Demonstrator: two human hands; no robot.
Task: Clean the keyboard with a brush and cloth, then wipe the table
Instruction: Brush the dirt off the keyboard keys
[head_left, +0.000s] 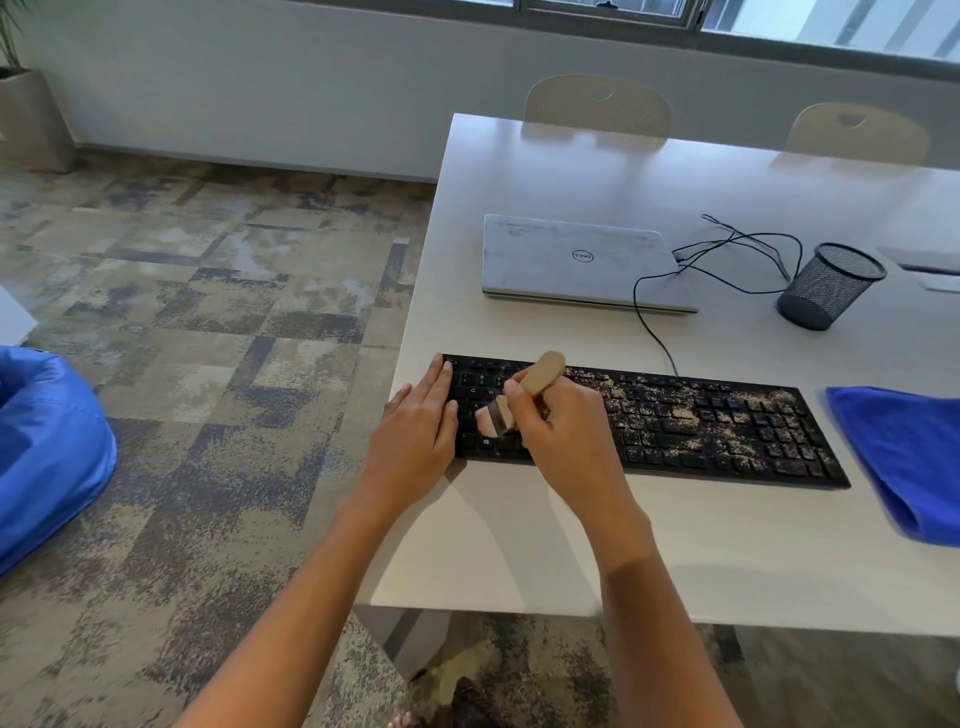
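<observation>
A black keyboard (717, 431) lies near the front left of the white table (545, 545), its middle and right keys strewn with pale crumbs. My right hand (566, 436) grips a wooden-handled brush (540, 375), and its bristles touch the left keys. My left hand (421, 431) lies flat on the keyboard's left end, fingers together, holding nothing. The keys under the brush look free of crumbs. A folded blue cloth (904, 457) rests on the table just right of the keyboard.
A closed silver laptop (576, 265) sits behind the keyboard, with black cables (737, 260) trailing to its right. A black mesh pen cup (826, 286) stands at the right. Two chairs (597, 104) are tucked in at the far side. A blue beanbag (47, 447) lies on the carpet at left.
</observation>
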